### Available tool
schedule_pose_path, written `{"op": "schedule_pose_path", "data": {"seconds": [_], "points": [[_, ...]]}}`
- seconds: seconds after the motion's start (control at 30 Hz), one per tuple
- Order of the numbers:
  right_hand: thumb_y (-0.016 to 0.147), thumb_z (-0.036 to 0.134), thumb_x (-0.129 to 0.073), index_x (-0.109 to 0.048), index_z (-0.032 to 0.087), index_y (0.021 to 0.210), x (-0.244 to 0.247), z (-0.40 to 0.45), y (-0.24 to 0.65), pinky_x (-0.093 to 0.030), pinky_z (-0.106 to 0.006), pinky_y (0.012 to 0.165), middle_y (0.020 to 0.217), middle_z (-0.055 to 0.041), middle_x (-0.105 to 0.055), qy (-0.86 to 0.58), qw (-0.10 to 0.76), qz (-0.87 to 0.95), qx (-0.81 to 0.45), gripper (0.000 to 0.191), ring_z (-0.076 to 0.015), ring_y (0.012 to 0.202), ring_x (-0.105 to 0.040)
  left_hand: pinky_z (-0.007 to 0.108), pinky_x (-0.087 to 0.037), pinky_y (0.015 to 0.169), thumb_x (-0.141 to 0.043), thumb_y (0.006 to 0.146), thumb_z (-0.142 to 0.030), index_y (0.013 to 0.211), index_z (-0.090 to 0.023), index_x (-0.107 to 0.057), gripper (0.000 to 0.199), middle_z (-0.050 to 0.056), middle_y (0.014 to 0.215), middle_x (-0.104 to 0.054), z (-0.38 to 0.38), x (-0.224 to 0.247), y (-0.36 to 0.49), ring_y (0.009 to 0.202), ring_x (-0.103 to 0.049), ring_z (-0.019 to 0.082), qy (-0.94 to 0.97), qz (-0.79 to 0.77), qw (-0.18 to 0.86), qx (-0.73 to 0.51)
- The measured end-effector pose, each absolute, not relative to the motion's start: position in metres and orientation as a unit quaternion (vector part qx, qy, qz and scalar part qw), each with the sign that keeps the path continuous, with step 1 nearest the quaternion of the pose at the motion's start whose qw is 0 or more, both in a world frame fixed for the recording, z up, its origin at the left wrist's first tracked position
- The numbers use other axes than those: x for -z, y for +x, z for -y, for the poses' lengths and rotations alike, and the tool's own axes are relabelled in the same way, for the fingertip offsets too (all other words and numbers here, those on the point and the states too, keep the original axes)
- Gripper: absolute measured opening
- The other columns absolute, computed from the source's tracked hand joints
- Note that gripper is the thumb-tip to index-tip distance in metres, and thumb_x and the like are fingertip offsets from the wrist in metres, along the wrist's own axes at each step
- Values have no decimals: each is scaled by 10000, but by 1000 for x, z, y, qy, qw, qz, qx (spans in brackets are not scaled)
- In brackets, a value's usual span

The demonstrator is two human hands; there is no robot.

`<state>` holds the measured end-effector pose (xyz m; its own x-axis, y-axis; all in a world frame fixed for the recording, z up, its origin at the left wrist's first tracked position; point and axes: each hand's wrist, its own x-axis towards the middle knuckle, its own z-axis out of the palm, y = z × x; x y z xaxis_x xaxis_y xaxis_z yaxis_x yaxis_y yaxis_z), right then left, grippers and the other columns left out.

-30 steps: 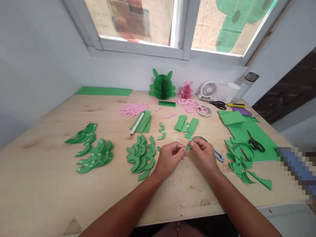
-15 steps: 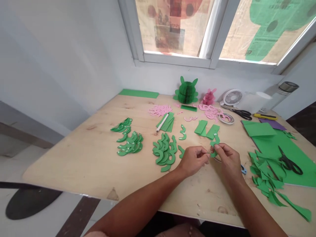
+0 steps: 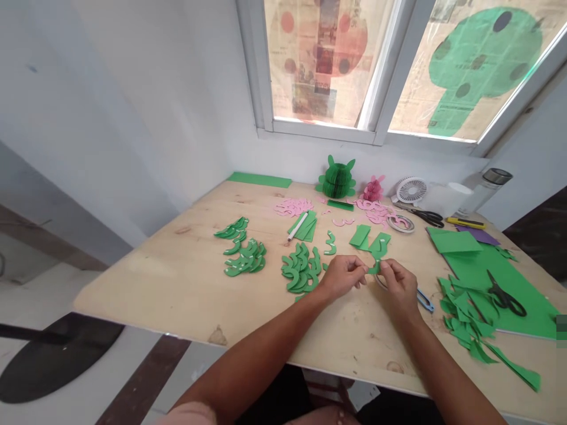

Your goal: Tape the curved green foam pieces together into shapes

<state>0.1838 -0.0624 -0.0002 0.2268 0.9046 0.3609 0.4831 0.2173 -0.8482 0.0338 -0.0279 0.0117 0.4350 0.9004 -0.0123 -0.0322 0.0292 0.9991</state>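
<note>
One strip (image 3: 374, 268), two scissors (image 3: 507, 295) to its right.
Right hand (image 3: 400, 277) pinches the strip; left hand (image 3: 343, 275), fingers narrow, contents unclear.

Green piece (image 3: 374, 268) in right hand (image 3: 401, 284)

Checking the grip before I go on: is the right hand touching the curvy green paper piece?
Touching: the head view shows the right hand pinching the green paper piece, its thumb overlapping the edge.
</note>
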Motion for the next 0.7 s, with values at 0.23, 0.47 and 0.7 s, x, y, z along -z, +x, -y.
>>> {"op": "schedule_pose_path", "data": {"seconds": [0.23, 0.47, 0.7], "points": [[835, 401, -450, -614, 160, 692, 0, 66, 183, -402, -280, 658, 681, -37, -611, -604, 501, 601, -150, 325, -179, 689, -558, 171, -333, 394, -557, 702, -270, 651, -142, -589, 142, 18, 522, -612, 28, -55, -35, 427, -513, 82, 616, -437, 526, -391], [822, 386, -452, -620, 158, 669, 9, 64, 185, -391, -266, 620, 655, -32, -612, -594, 493, 624, -120, 322, -164, 651, -542, 194, -318, 408, -518, 716, -363, 606, -163, -535, 228, -27, 441, -521, 44, -39, -159, 400, -434, 89, 604, -627, 351, -344], [819, 349, -454, -589, 170, 637, 24, 59, 187, -376, -263, 597, 618, -27, -590, -588, 463, 661, -48, 288, -149, 596, -506, 239, -306, 467, -509, 683, -277, 483, -187, -506, 220, 9, 451, -552, 45, -16, -199, 481, -522, 155, 605, -751, 193, -182]]}}
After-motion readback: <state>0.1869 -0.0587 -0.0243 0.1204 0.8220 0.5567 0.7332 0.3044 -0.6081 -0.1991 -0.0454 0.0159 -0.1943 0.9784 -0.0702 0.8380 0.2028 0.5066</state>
